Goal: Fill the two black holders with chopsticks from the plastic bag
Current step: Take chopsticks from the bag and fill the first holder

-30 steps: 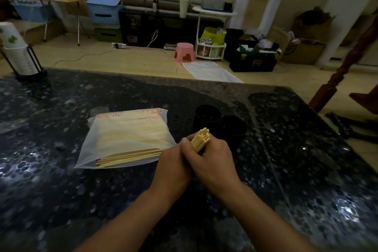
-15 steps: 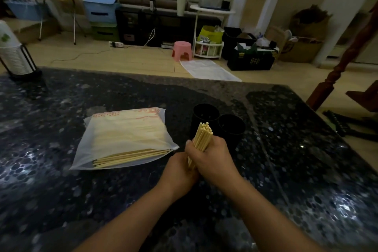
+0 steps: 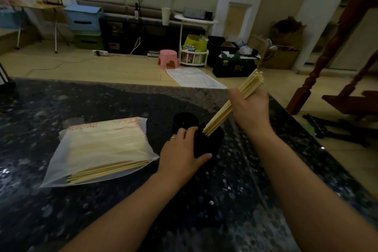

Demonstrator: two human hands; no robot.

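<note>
Raised and tilted, the chopstick bundle (image 3: 235, 102) gripped in the right hand (image 3: 248, 106) now aims into the near holder (image 3: 210, 143), which the left hand (image 3: 180, 153) grips steady.

Chopsticks (image 3: 235, 100) in my grip are pale yellow. Both holders (image 3: 208, 143) are plain black. The plastic bag (image 3: 98, 149) is milky translucent with red print along its top. The countertop (image 3: 81, 104) is black, speckled grey-white. The stool (image 3: 168, 58) is pink.
</note>
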